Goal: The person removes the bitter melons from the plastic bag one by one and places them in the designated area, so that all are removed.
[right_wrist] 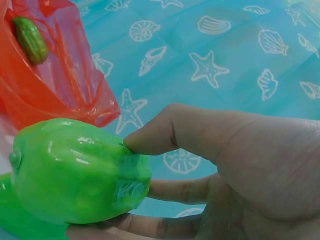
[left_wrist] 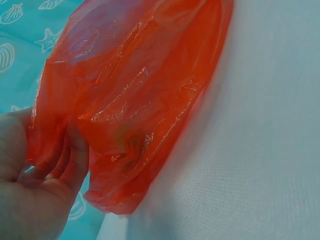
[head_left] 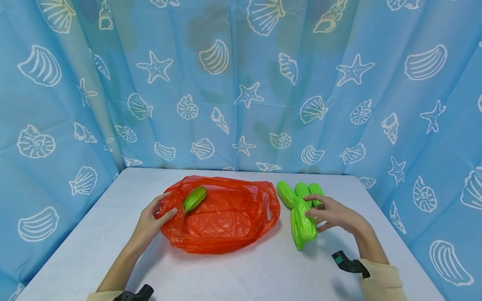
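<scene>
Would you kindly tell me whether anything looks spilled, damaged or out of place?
Nothing stands out: I see no spill or damage. The red bag is crumpled, but that seems ordinary for thin plastic held at one side by the left hand.

Free tabletop nearside, red bag beyond

1. Blue curtain is hanging behind both grips, showing off white starfish and seashell prints.
2. White tabletop is spreading out under the grips, far edge kinda running along the curtain.
</scene>
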Demonstrator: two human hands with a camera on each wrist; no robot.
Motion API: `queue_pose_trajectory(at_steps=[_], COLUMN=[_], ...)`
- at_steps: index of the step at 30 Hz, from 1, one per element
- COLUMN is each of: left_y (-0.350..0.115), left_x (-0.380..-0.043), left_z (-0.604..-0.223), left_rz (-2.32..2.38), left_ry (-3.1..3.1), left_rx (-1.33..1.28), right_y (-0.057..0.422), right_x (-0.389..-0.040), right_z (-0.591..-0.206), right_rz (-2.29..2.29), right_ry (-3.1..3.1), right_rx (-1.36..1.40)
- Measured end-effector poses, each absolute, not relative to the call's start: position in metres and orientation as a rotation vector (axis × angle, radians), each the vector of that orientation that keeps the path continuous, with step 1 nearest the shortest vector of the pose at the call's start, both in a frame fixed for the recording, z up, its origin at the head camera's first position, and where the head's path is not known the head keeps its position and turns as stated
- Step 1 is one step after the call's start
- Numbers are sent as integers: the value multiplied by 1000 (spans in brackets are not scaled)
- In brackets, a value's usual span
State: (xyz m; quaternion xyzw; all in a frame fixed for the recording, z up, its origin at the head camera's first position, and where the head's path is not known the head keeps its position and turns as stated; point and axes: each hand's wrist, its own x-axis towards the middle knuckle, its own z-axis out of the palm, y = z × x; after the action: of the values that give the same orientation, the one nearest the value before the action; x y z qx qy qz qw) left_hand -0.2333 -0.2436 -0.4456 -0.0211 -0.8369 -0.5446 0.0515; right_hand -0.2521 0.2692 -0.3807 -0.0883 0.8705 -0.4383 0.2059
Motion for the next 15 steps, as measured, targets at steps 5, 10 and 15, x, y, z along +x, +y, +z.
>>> queue_pose_trajectory(at_steps=[5,10,15], left_y=[-244,-245,-246], left_x=[-232,-232,-233], left_z=[-445,-444,-444], left_rz=[-1663,-1653,-1656], left_ry=[-2540,-2538,-2535], left_rx=[-69,-86,-90], right_y=[274,282,287], right_x=[-252,-254,-256], right_z=[-380,-382,-386], right_rz=[-1221,-1231,-1213], right_ry=[2420,2402,2392], right_rx=[-233,-209,-181])
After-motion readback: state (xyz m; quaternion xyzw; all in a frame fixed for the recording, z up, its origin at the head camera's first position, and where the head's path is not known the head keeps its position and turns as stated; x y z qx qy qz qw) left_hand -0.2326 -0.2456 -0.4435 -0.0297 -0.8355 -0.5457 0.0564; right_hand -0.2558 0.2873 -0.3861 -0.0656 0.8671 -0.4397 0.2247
